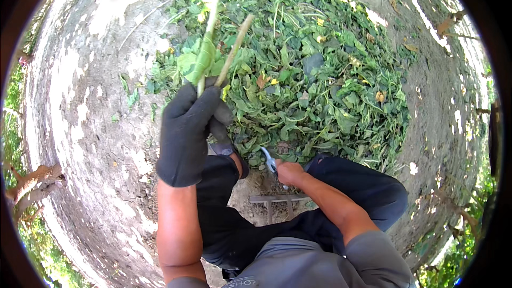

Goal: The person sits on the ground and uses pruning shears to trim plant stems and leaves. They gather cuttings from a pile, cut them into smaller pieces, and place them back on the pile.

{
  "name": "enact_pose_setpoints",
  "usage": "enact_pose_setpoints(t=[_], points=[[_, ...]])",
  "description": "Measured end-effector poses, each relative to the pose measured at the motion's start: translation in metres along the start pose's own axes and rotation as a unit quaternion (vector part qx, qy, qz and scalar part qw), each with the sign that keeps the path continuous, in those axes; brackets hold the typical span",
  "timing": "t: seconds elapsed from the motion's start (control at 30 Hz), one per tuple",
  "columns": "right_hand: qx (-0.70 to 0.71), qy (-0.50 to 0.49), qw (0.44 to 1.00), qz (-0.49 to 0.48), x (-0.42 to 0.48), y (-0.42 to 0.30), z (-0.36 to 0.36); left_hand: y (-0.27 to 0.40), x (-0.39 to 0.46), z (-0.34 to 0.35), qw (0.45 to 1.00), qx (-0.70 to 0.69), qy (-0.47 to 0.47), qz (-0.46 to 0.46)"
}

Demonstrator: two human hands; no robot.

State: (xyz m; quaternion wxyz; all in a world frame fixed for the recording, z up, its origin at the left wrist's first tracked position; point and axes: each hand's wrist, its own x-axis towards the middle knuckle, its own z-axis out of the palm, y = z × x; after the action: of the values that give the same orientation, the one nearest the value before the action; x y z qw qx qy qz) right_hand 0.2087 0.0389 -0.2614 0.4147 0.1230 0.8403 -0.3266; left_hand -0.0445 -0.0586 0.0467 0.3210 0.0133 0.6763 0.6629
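Observation:
My left hand (186,132), in a dark knit work glove, is raised in front of me and closed around two cut plant stems. The longer pale green stem (214,12) has a green leaf along it and runs to the top of the view. A shorter brownish stem (237,48) slants up to the right and ends bluntly. My bare right hand (290,174) is low between my knees. It grips a small metal cutting tool (270,160) with a curved end pointing up and left; my fingers hide most of its handle.
A broad heap of green leaves (312,84) covers the ground before my feet. A metal bar frame (278,199) lies between my legs. Dry soil (108,128) surrounds the heap. Tree trunks or branches (36,182) stand at the left and right rims.

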Motion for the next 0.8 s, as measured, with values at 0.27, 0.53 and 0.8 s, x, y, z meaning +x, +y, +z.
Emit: enact_pose_setpoints(t=[0.27,0.53,0.8], points=[[0.062,0.117,0.991,0.022,-0.069,-0.045,-0.156,-0.009,0.003,-0.009,0.999,-0.04,0.002,0.015],[0.351,0.23,0.885,-0.205,-0.198,-0.101,-0.251,-0.02,0.006,0.005,0.983,-0.18,0.011,0.027],[0.371,0.262,0.862,-0.226,-0.189,-0.117,-0.245,-0.037,0.004,0.046,0.977,-0.192,-0.076,-0.045]])
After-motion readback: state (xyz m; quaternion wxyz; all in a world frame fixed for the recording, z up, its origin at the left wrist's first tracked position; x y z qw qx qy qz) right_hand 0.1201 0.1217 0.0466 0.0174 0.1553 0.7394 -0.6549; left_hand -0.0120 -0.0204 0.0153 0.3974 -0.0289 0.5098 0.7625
